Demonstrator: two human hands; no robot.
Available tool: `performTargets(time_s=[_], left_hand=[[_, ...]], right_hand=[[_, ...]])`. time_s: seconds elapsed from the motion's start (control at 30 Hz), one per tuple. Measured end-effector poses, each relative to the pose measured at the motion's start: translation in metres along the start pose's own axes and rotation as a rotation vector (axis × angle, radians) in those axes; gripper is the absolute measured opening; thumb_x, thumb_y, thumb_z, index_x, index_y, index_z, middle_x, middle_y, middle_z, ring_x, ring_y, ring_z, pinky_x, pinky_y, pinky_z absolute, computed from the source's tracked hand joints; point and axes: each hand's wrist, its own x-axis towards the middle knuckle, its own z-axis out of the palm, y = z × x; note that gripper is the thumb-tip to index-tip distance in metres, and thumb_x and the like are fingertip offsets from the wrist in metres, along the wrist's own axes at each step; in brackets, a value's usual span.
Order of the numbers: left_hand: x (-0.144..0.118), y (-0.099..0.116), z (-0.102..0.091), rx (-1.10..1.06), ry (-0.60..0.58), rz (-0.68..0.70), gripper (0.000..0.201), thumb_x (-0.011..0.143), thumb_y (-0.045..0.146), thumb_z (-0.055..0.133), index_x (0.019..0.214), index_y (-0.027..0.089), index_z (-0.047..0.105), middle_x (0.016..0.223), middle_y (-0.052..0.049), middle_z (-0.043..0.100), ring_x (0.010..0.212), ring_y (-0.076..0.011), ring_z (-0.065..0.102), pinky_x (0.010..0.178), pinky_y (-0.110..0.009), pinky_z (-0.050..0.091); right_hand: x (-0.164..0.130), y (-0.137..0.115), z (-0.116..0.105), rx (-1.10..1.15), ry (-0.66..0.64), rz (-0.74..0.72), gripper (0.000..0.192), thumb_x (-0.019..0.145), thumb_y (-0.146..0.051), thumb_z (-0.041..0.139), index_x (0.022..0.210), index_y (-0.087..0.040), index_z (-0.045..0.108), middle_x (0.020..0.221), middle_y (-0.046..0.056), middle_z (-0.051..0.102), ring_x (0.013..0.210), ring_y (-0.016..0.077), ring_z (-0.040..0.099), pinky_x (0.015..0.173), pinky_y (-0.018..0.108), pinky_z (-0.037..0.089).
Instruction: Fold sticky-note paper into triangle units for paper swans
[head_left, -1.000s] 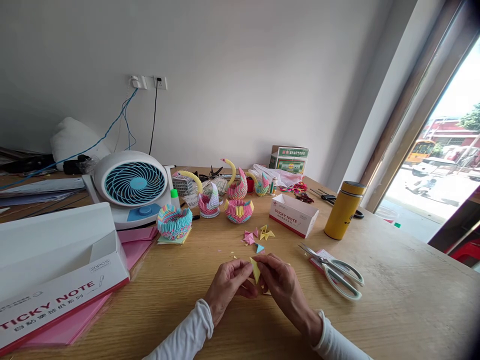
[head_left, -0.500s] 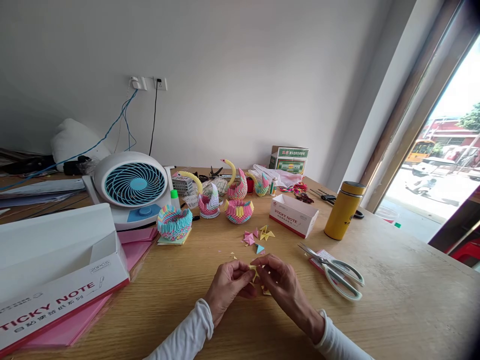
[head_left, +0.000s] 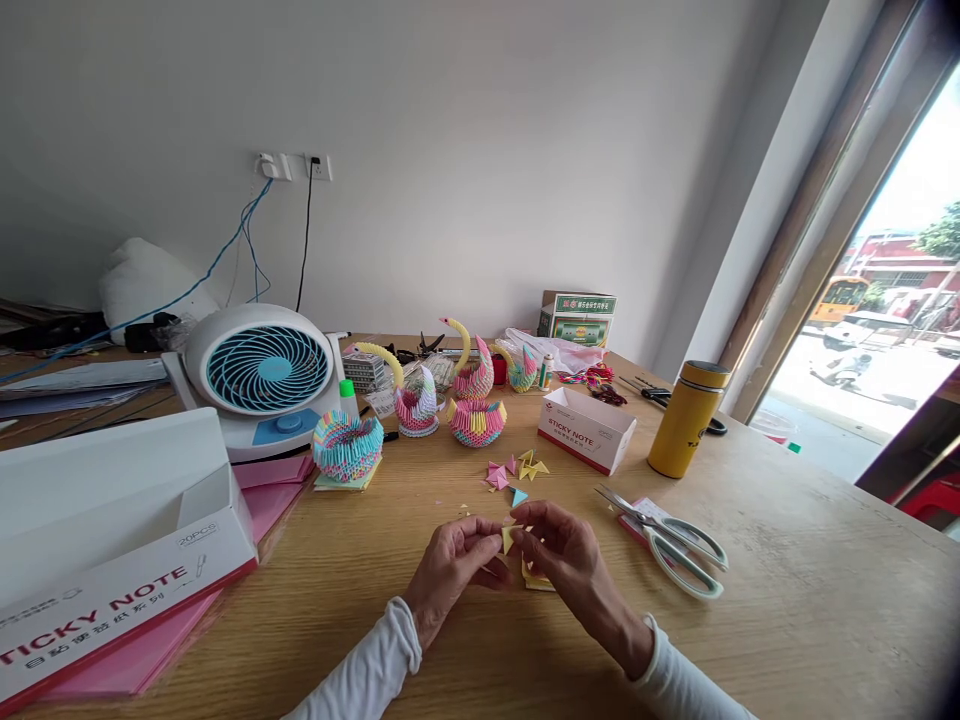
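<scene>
Between my two hands is a small piece of yellow paper, pinched from both sides. The fingers of my left hand are closed on its left edge. My right hand pinches it from the right, thumb and forefinger together. Partly hidden below my right hand, yellow paper lies on the table. Just beyond my fingers are a blue folded triangle, pink folded pieces and yellow folded pieces.
Scissors lie to the right, near a yellow flask and a sticky note box. Several paper swans and a blue paper bowl stand farther back. A fan and a larger box are at left.
The yellow paper now shows a flatter, broader face between my fingers. My right hand has shifted slightly, and more of the yellow paper beneath it shows.
</scene>
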Motion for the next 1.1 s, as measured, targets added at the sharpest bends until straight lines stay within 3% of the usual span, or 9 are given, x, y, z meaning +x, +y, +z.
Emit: performTargets(time_s=[0.17, 0.43, 0.77, 1.1], left_hand=[[0.002, -0.002, 0.0, 0.155, 0.033, 0.184, 0.025, 0.077, 0.037, 0.07, 0.083, 0.013, 0.066, 0.079, -0.006, 0.072, 0.06, -0.0145, 0.067, 0.06, -0.024, 0.055], [0.0, -0.002, -0.004, 0.402, 0.066, 0.364, 0.017, 0.085, 0.032, 0.061, 0.086, 0.017, 0.068, 0.078, -0.004, 0.071, 0.063, -0.0157, 0.069, 0.063, -0.022, 0.053], [-0.002, 0.001, -0.002, 0.472, 0.084, 0.389, 0.016, 0.088, 0.033, 0.058, 0.087, 0.018, 0.063, 0.083, -0.004, 0.067, 0.069, -0.0166, 0.068, 0.066, -0.023, 0.053], [0.001, 0.002, -0.006, 0.625, 0.084, 0.463, 0.021, 0.09, 0.032, 0.054, 0.078, 0.019, 0.066, 0.078, -0.005, 0.064, 0.074, -0.0171, 0.062, 0.068, -0.023, 0.05]], right_hand=[[0.001, -0.001, -0.004, -0.05, -0.003, 0.014, 0.035, 0.079, -0.047, 0.068, 0.095, -0.016, 0.065, 0.071, 0.003, 0.066, 0.051, 0.0095, 0.05, 0.044, 0.019, 0.044], [0.0, -0.009, -0.008, -0.232, -0.036, -0.115, 0.024, 0.084, -0.038, 0.064, 0.074, -0.016, 0.066, 0.064, -0.001, 0.058, 0.053, 0.0097, 0.05, 0.046, 0.018, 0.042], [-0.001, -0.007, -0.002, -0.27, -0.034, -0.117, 0.029, 0.086, -0.042, 0.061, 0.071, -0.017, 0.066, 0.062, 0.001, 0.06, 0.053, 0.0122, 0.051, 0.047, 0.02, 0.041], [0.0, -0.013, -0.005, -0.412, -0.07, -0.171, 0.019, 0.085, -0.027, 0.062, 0.069, -0.017, 0.064, 0.068, 0.001, 0.061, 0.06, 0.0133, 0.056, 0.052, 0.02, 0.041]])
